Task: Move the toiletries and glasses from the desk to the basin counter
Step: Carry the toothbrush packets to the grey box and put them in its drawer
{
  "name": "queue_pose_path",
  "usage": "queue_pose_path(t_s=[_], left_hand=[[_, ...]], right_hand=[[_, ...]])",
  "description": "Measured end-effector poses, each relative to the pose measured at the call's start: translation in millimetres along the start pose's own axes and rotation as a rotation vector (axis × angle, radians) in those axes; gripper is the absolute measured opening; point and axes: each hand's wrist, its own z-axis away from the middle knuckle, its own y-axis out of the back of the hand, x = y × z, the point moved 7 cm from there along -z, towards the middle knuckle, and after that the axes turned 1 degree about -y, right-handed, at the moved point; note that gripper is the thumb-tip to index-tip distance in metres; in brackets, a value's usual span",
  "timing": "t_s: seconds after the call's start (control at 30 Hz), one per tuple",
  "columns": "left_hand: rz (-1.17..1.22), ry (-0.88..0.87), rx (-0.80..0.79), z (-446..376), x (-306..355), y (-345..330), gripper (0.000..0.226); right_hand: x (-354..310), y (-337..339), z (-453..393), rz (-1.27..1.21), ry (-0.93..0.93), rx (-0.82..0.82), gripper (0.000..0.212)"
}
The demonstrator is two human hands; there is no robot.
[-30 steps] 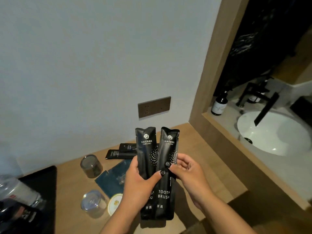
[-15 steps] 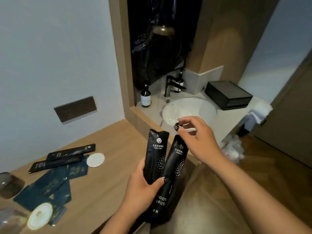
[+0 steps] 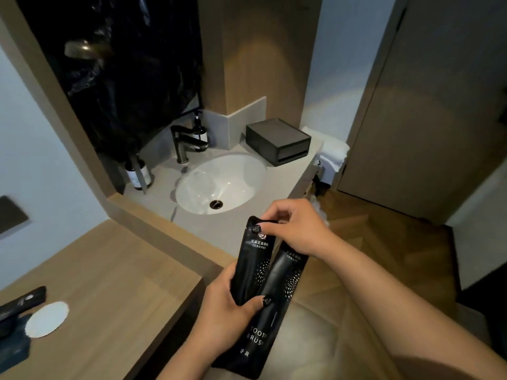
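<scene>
Two black toothbrush packets point(image 3: 253, 267) stand side by side in my left hand point(image 3: 227, 305), which grips them around their middle. My right hand point(image 3: 296, 229) pinches the top edge of the left packet between thumb and fingers. Both hands hover in front of the grey basin counter point(image 3: 164, 198), just off the desk's right end. On the wooden desk point(image 3: 109, 292) at the far left lie another black packet point(image 3: 24, 300), a white round pad point(image 3: 46, 319) and dark blue sachets point(image 3: 11, 352), partly cut off by the frame.
A white oval basin point(image 3: 219, 185) is sunk in the counter, with a black tap point(image 3: 181, 141) behind it. Two dark pump bottles point(image 3: 138, 174) point(image 3: 199, 133) stand at the back and left. A black box point(image 3: 278, 139) occupies the counter's right end, white towels point(image 3: 333, 157) beyond it.
The view has swung right from the desk to the basin. My right hand has come down from above the packets and now pinches the top of the left one.
</scene>
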Motion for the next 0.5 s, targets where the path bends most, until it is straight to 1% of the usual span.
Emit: queue_pose_path(t_s=[0.07, 0.13, 0.2, 0.23, 0.3, 0.37, 0.5], left_hand=[[0.000, 0.002, -0.028, -14, -4, -7, 0.061], [0.023, 0.012, -0.058, -31, -9, -13, 0.057], [0.043, 0.021, -0.084, -51, -12, -18, 0.054], [0.051, 0.021, -0.087, -63, -11, -19, 0.054], [0.065, 0.012, -0.082, -88, -8, -21, 0.051], [0.085, 0.004, -0.091, -113, -3, -21, 0.051], [0.183, 0.043, -0.170, -158, 3, -27, 0.052]], right_hand=[[17, 7, -7, 0.008, -0.023, 0.061, 0.029], [26, 15, -16, 0.089, -0.008, 0.125, 0.024], [29, 23, -28, 0.301, 0.040, 0.140, 0.010], [29, 26, -34, 0.433, 0.067, 0.123, 0.010], [34, 30, -51, 0.653, 0.112, 0.079, 0.023], [40, 36, -71, 0.762, 0.164, 0.079, 0.031], [36, 50, -109, 0.777, 0.336, 0.247, 0.050]])
